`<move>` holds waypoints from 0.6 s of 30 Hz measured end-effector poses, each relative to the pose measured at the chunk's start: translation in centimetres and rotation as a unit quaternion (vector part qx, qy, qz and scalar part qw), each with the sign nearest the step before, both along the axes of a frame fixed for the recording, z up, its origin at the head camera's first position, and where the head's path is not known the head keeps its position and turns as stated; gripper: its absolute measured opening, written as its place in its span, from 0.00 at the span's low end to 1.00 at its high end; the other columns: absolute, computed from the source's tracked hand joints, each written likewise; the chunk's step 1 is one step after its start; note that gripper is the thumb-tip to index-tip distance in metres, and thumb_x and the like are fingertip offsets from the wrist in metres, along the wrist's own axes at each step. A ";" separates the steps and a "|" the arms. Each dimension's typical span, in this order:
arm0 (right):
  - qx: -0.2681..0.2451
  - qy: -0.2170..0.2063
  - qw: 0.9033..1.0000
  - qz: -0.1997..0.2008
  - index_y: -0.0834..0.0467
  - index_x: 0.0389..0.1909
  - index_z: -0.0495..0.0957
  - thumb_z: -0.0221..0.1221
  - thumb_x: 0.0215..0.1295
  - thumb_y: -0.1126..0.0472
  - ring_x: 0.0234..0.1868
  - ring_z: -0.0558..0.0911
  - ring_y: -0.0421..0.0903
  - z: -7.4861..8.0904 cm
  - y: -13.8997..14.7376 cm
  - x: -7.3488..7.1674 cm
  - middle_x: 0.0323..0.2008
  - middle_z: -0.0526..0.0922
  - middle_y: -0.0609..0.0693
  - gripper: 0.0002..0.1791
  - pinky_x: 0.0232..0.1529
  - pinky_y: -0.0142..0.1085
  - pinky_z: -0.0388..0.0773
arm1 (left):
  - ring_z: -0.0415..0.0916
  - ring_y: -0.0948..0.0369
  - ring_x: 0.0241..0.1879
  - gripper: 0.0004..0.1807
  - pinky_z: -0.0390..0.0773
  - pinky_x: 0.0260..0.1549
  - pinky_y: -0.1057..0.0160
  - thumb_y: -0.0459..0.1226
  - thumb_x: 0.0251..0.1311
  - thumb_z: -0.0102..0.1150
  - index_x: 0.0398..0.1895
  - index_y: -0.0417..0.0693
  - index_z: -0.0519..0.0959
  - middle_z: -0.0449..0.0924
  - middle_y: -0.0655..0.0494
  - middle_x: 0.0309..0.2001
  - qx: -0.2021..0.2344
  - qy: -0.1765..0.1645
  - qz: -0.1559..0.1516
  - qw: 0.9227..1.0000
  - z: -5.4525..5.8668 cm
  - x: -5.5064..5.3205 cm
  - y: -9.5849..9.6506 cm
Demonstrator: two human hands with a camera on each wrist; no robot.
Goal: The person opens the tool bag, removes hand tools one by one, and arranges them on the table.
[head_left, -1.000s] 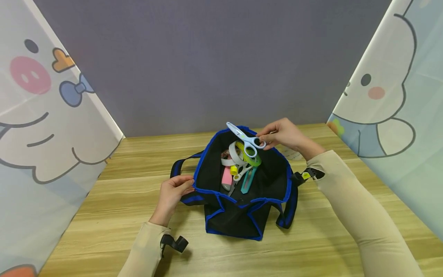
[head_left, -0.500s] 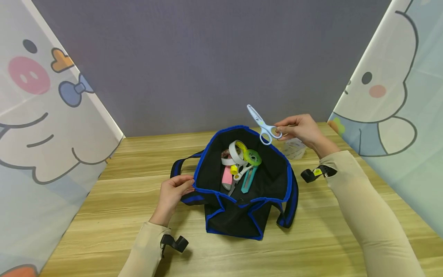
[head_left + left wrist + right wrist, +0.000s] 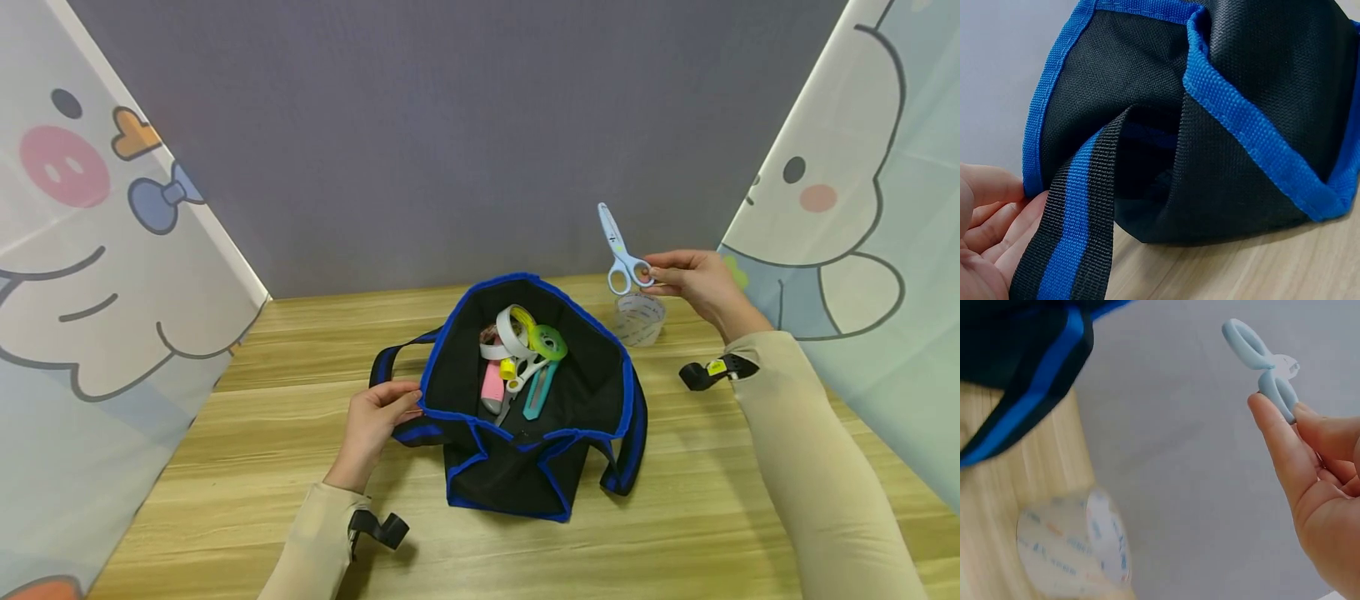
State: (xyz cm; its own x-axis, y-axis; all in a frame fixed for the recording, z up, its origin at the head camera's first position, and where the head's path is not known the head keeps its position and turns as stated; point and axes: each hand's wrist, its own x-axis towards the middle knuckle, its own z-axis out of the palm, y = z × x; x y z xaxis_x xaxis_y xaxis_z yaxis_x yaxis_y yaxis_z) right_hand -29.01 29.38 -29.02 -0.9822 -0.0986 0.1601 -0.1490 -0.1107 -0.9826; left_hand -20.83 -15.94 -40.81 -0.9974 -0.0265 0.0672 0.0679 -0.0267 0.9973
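– The scissors [image 3: 618, 247], pinched by the right hand [image 3: 696, 279], have been moved farther from the bag [image 3: 510, 482], pinched by the left hand [image 3: 372, 412].
– Aimed how?
– Blades forward, long axis tilted leftward; the teal cutter [image 3: 540, 390] is shown only in the head view.

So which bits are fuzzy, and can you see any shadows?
Right wrist view: the tape roll and strap look blurry, while the right hand is clearer; left wrist view: the bag is crisp enough to show its weave; head view: a soft shadow falls on the table beside the left sleeve.
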 end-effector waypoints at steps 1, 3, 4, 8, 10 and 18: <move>-0.012 0.000 1.000 -0.001 0.58 0.33 0.87 0.50 0.69 0.80 0.32 0.87 0.42 -0.2 0.4 -0.1 0.30 0.86 0.52 0.20 0.35 0.32 0.85 | 0.84 0.62 0.30 0.10 0.86 0.35 0.62 0.22 0.63 0.58 0.45 0.20 0.79 0.85 0.44 0.37 -0.001 0.000 0.000 1.000 0.0 0.0 0.0; -0.023 0.000 1.000 -0.011 0.58 0.33 0.88 0.50 0.69 0.80 0.32 0.87 0.41 -0.6 1.0 -0.3 0.31 0.86 0.51 0.21 0.35 0.31 0.85 | 0.84 0.62 0.30 0.10 0.86 0.34 0.62 0.22 0.63 0.58 0.44 0.20 0.80 0.85 0.44 0.37 -0.002 0.001 0.001 1.000 0.0 0.0 0.0; -0.024 0.001 1.000 -0.018 0.57 0.33 0.88 0.50 0.69 0.80 0.32 0.87 0.41 -0.8 1.4 -0.3 0.31 0.86 0.51 0.21 0.36 0.31 0.85 | 0.84 0.62 0.30 0.10 0.86 0.34 0.62 0.21 0.63 0.58 0.44 0.20 0.80 0.85 0.44 0.37 -0.002 0.002 0.001 1.000 0.0 0.0 0.0; -0.050 -0.003 0.998 -0.040 0.58 0.32 0.88 0.50 0.69 0.80 0.32 0.87 0.42 -1.4 2.7 -0.5 0.31 0.85 0.51 0.20 0.36 0.32 0.85 | 0.84 0.62 0.31 0.10 0.86 0.35 0.62 0.21 0.63 0.58 0.44 0.20 0.79 0.85 0.43 0.37 -0.002 0.004 0.001 1.000 0.0 0.1 -0.1; -0.064 -0.009 0.997 -0.049 0.59 0.31 0.87 0.50 0.69 0.80 0.32 0.86 0.42 -1.8 3.4 -0.6 0.30 0.85 0.51 0.20 0.36 0.31 0.85 | 0.84 0.62 0.31 0.10 0.86 0.35 0.62 0.21 0.63 0.58 0.44 0.19 0.79 0.85 0.43 0.37 0.000 0.005 0.001 1.000 0.0 0.1 -0.1; -0.113 -0.051 0.989 -0.081 0.61 0.31 0.87 0.48 0.69 0.81 0.33 0.86 0.42 -4.1 6.1 -0.6 0.46 0.80 0.52 0.21 0.39 0.31 0.84 | 0.84 0.62 0.30 0.10 0.86 0.34 0.62 0.21 0.63 0.58 0.44 0.19 0.79 0.85 0.44 0.36 0.005 0.004 -0.003 1.000 -0.1 0.1 0.0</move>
